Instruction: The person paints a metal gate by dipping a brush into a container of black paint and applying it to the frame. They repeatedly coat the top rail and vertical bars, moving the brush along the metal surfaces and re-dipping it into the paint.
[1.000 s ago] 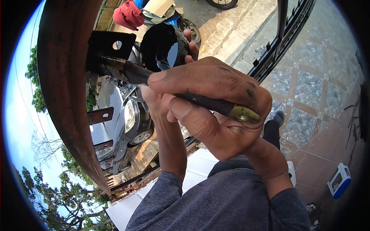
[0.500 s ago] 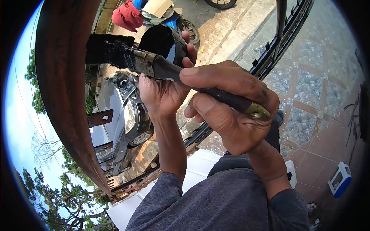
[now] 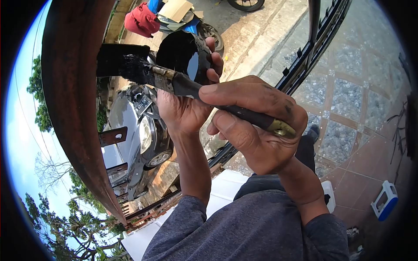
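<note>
No text can be read: the licence plate [image 3: 144,105] on the car [image 3: 119,114] is too small.

The beam [image 3: 72,104] is coloured reddish brown and streaked darker. Along its right edge, the uppermost tab [image 3: 114,60] is coated in glossy black flecked with white glints, while the next tab [image 3: 109,137] is toned dull dark brown. The brush [image 3: 187,86] is coloured near-black along its handle, tipped in olive yellow, and smeared black over a paler band. The cup [image 3: 170,51] is blackened inside, broken by a blue-grey patch. The right hand [image 3: 261,141] is spotted with black. The shirt [image 3: 252,230] is heathered blue-grey.
</note>
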The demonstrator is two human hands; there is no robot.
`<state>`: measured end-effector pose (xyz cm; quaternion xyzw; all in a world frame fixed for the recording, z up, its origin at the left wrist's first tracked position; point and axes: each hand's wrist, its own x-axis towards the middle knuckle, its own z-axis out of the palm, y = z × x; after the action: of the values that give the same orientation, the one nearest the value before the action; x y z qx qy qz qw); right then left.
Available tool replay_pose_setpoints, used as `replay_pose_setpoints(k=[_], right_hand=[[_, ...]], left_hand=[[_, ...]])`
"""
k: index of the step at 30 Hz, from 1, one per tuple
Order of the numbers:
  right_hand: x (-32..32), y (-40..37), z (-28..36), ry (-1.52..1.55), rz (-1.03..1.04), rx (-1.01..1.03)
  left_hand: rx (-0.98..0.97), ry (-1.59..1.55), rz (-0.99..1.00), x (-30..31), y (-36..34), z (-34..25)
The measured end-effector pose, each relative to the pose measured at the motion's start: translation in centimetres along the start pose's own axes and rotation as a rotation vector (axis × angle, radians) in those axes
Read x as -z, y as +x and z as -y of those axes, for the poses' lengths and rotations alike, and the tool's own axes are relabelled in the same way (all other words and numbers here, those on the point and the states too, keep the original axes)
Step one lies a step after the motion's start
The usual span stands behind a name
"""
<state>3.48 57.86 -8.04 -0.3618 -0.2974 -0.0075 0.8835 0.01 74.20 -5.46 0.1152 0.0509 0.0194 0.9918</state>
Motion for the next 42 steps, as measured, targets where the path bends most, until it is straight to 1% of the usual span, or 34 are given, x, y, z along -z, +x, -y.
replay_pose_setpoints(k=[1, 5, 7, 9, 12, 14, 15, 16, 17, 19, 21, 24, 25, 28, 29, 32, 33, 34, 37, 39, 40, 41, 42], right_hand=[[0.3, -0.3, 0.2, -0.001, -0.011, -0.032], [1.2, -0.8, 2.1, -0.036, -0.071, -0.156], [1.1, -0.3, 2.2, -0.036, -0.064, -0.105], [0.4, 1.4, 1.0, -0.071, 0.011, 0.07], [0.9, 1.2, 0.9, -0.09, 0.013, 0.046], [2.2, 0.6, 1.7, -0.076, -0.055, -0.089], [2.1, 1.3, 2.3, 0.022, -0.11, -0.186], [2.2, 2.2, 2.7, 0.12, -0.137, -0.241], [2.3, 3.3, 2.4, 0.209, -0.134, -0.269], [2.5, 5.6, 1.6, 0.314, -0.071, -0.294], [1.3, 7.2, 1.3, 0.393, -0.061, -0.374], [1.2, 7.4, 0.5, 0.439, -0.055, -0.461], [1.5, 7.0, 0.5, 0.405, -0.069, -0.484], [2.6, 5.8, 0.0, 0.428, -0.167, -0.505], [2.9, 5.6, 0.0, 0.414, -0.193, -0.471], [2.6, 6.0, 1.0, 0.332, -0.168, -0.417], [2.1, 6.2, 1.3, 0.345, -0.139, -0.38], [1.8, 6.1, 1.3, 0.377, -0.147, -0.384], [2.0, 5.2, 1.1, 0.415, -0.164, -0.403], [2.7, 4.4, 2.1, 0.262, -0.166, -0.378], [3.2, 4.1, 2.9, 0.16, -0.157, -0.37], [3.6, 3.9, 3.5, 0.086, -0.154, -0.29], [3.8, 3.8, 4.6, -0.02, -0.175, -0.27]], left_hand=[[0.046, -0.013, -0.005, 0.0, 0.2, -0.3], [0.041, -0.025, 0.011, 0.1, 0.4, -0.2], [0.012, -0.039, -0.001, -0.5, 0.3, 0.4], [0.049, -0.074, -0.067, 0.0, -0.1, -0.3], [0.03, -0.028, -0.007, -0.4, 0.2, 0.1], [-0.007, 0.041, -0.052, -0.6, 0.1, 0.1], [-0.018, 0.063, -0.082, -0.5, 0.0, -0.2], [-0.027, 0.087, -0.113, -0.5, 0.0, -0.3], [0.03, 0.039, -0.014, -0.8, -0.1, 0.1], [0.042, 0.046, 0.033, -0.4, 0.0, 0.0], [0.012, 0.037, 0.015, -0.4, 0.1, 0.4], [-0.005, 0.04, 0.016, -0.1, 0.2, 0.7], [-0.003, 0.046, 0.007, 0.1, 0.1, 0.6], [0.021, 0.062, -0.009, 0.9, 0.0, 0.2], [0.029, 0.055, -0.025, 0.9, 0.0, 0.1], [0.023, 0.067, -0.061, 0.4, -0.1, 0.2], [0.024, 0.059, -0.034, 0.7, -0.3, 0.1], [0.027, 0.05, -0.005, 1.1, -0.4, -0.2], [0.021, 0.005, -0.045, 0.4, -0.5, 0.1], [-0.01, 0.02, -0.124, 0.0, -0.3, 0.4], [-0.002, 0.007, -0.124, 0.0, 0.0, 0.5], [0.003, -0.005, -0.123, 0.0, 0.4, 0.6], [0.007, -0.017, -0.122, 0.1, 0.8, 0.9]])
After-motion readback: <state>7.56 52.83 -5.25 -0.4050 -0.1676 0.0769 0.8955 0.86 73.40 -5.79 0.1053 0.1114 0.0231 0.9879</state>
